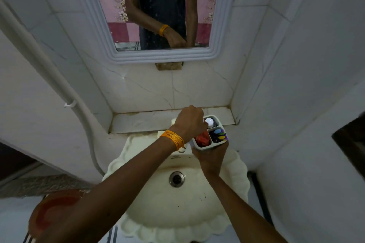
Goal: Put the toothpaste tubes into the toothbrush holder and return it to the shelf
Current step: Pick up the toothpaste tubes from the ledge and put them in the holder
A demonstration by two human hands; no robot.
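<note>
My right hand (212, 156) grips a white toothbrush holder (199, 147) from below, over the back of the basin. The holder has three compartments: a red toothpaste tube (202, 138) in the near left one, colourful toothbrushes (219, 136) in the right one, and a white-capped tube (209, 122) in the far one. My left hand (189, 122), with orange threads on the wrist, hovers over the holder with its fingers closed around the white-capped tube. The marble shelf (142, 121) lies just behind the basin.
A cream scalloped wash basin (177, 203) with a metal drain sits below the hands. A mirror (158, 10) hangs on the wall above the shelf. A white pipe (59, 85) runs down the left wall. A reddish bucket (53, 211) stands at the lower left.
</note>
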